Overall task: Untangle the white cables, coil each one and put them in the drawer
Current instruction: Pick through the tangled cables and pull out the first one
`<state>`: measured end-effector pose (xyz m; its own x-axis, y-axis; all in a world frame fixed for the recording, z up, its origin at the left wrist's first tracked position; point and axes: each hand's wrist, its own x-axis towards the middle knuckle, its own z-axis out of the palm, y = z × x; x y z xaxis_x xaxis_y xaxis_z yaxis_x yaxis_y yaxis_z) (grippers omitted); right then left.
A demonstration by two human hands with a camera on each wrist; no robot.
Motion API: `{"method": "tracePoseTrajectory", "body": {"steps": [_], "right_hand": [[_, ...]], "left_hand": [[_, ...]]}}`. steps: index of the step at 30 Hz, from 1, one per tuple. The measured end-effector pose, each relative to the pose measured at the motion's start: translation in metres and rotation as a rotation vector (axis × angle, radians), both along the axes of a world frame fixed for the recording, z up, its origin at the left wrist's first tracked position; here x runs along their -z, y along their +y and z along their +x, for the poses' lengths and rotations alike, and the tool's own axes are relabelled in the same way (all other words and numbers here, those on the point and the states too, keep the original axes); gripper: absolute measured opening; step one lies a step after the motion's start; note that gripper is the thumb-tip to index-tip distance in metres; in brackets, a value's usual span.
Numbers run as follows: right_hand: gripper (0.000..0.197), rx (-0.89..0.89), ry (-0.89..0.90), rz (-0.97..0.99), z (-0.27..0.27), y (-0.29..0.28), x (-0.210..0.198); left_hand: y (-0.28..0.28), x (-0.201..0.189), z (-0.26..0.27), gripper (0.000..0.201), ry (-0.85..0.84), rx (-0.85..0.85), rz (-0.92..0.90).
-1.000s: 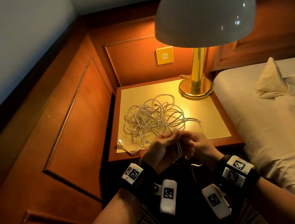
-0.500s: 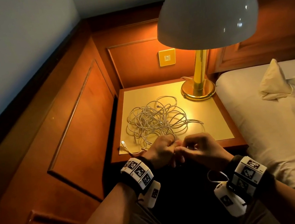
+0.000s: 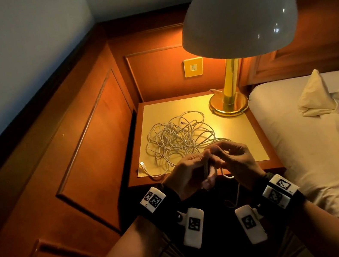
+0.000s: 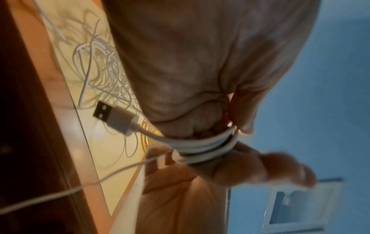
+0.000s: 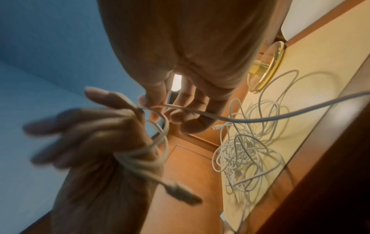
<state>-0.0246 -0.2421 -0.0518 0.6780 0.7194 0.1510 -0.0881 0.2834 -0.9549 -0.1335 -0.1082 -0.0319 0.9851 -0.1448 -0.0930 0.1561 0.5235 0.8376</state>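
Note:
A tangle of white cables (image 3: 179, 138) lies on the nightstand's yellow top (image 3: 246, 144). In front of its near edge my left hand (image 3: 191, 175) has several turns of one white cable (image 4: 208, 145) wound round its fingers, the thumb pressing on the coil. That cable's USB plug (image 4: 114, 117) sticks out beside the palm. My right hand (image 3: 236, 159) pinches the free strand (image 5: 250, 120) close to the left fingers. From there the strand runs back to the tangle (image 5: 246, 152). A short loop of cable (image 3: 226, 175) hangs below the hands. No drawer is in view.
A brass lamp with a white dome shade (image 3: 236, 12) stands at the nightstand's back right, its base (image 3: 229, 104) near the cables. A loose plug (image 3: 143, 165) lies at the front left corner. A bed (image 3: 327, 157) is on the right, wood panelling (image 3: 89, 142) on the left.
Both hands dipped below the nightstand's edge and have come back up. The right hand has carried the strand round the left hand again.

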Motion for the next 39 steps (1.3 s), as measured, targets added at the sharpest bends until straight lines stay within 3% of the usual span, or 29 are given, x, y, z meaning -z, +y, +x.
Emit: {"method": "tracePoseTrajectory", "body": {"steps": [2,4,5,6,9,12,17,19,24,28,30,33,35,37,39], "right_hand": [[0.015,-0.020,0.042,-0.016,-0.008,0.004,0.004],[0.027,-0.053,0.025,-0.073,-0.012,0.006,0.016],[0.020,-0.073,-0.011,-0.140,-0.014,0.006,0.021],[0.007,-0.110,-0.063,-0.212,-0.015,0.005,0.023],[0.021,-0.232,-0.379,-0.498,-0.016,0.001,0.026],[0.019,-0.291,-0.575,-0.622,-0.015,-0.001,0.024],[0.007,-0.130,-0.548,-0.497,-0.005,-0.009,0.006],[0.005,-0.081,-0.578,-0.420,0.001,-0.013,-0.006],[0.028,0.072,-0.705,-0.288,0.018,-0.014,-0.020],[0.019,0.159,-0.740,-0.158,0.020,-0.011,-0.019],[0.017,0.142,-0.640,-0.130,0.019,-0.009,-0.020],[0.023,0.070,-0.317,-0.101,0.014,-0.005,-0.013],[0.020,0.064,-0.198,-0.123,0.012,0.000,-0.005],[0.029,0.036,-0.159,-0.184,0.005,0.002,0.003],[0.025,-0.030,-0.153,-0.280,-0.004,0.003,0.008]], "left_hand": [[-0.002,-0.002,0.000,0.035,-0.032,-0.042,-0.094],[-0.004,-0.005,0.001,0.033,-0.054,-0.095,-0.169],[-0.002,-0.006,0.002,0.033,-0.060,-0.118,-0.188],[0.000,-0.005,0.003,0.033,-0.058,-0.140,-0.184],[0.005,-0.005,0.009,0.035,-0.031,-0.219,-0.100],[0.008,-0.004,0.016,0.032,-0.015,-0.312,0.232],[0.018,-0.011,0.020,0.019,-0.023,-0.247,0.965],[0.024,-0.012,0.018,0.018,0.037,-0.175,1.022],[0.020,-0.009,0.011,0.040,0.053,-0.042,0.682],[0.014,-0.010,0.007,0.044,0.105,-0.018,0.396],[0.009,-0.009,0.004,0.045,0.075,0.044,0.278],[0.003,-0.006,0.003,0.040,-0.025,0.097,0.040],[-0.002,-0.007,0.004,0.034,-0.056,0.026,-0.095],[-0.006,-0.012,0.007,0.030,-0.066,-0.095,-0.219],[-0.006,-0.018,0.011,0.024,-0.095,-0.193,-0.256]]}}
